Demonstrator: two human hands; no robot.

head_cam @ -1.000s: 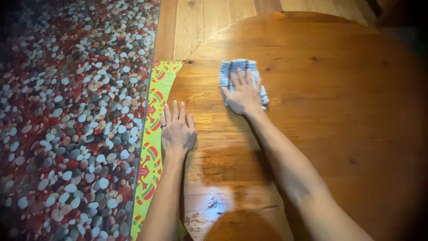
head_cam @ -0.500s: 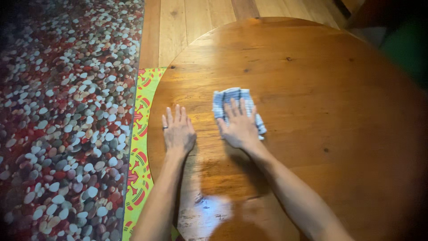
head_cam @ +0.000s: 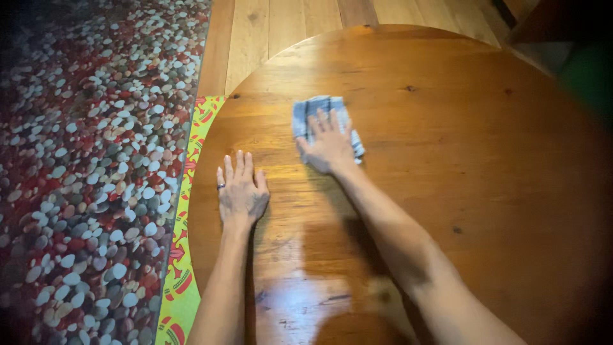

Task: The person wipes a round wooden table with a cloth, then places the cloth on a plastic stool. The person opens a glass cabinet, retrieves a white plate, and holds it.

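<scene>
Wiping round glossy brown wooden desk [head_cam: 447,160] w/ folded blue-white checked cloth [head_cam: 319,112], lying upper-left of centre. Right hand [head_cam: 329,148] pressing flat on it, fingers spread. Left hand [head_cam: 241,191] bracing flat near edge, fingers loosely together. Worth keeping palm pressure even, overlapping strokes.

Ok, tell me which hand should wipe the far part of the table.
Right. The right hand already presses flat on the blue checked cloth, nearest the far tabletop; the left hand lies bare near the edge.
</scene>
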